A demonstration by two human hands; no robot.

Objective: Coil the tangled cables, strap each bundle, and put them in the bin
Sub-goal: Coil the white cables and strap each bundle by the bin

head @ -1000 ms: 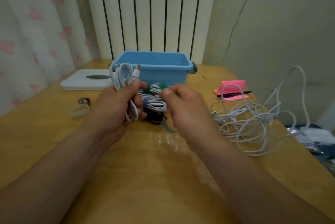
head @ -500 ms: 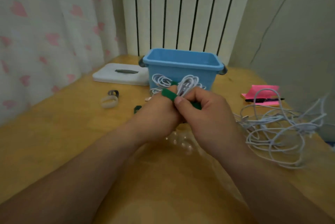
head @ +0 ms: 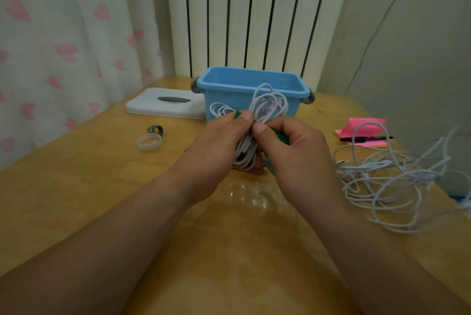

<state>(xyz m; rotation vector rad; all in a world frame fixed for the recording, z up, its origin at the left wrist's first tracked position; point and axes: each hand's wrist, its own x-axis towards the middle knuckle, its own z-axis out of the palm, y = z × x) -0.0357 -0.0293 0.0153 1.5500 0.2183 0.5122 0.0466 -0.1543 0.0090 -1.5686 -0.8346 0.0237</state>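
Observation:
My left hand (head: 216, 149) grips a coiled white cable bundle (head: 265, 111) upright in front of the blue bin (head: 254, 85). A green strap (head: 281, 136) runs round the bundle's waist; my left thumb presses one end of it near the top. My right hand (head: 293, 156) pinches the strap's other part against the coil. A second, smaller loop of white cable shows just left of the bundle. A tangled heap of white cables (head: 392, 174) lies on the table to the right.
A white lid (head: 165, 103) lies left of the bin. Two rolled straps, one white (head: 149, 142) and one grey (head: 155, 129), sit on the table at the left. Pink sticky notes (head: 364, 128) with a black pen (head: 367, 138) lie right. Radiator and curtain stand behind.
The bundle went from lying sideways in my left hand to upright before the bin. My right hand brought the green strap in and now pinches it against the coil.

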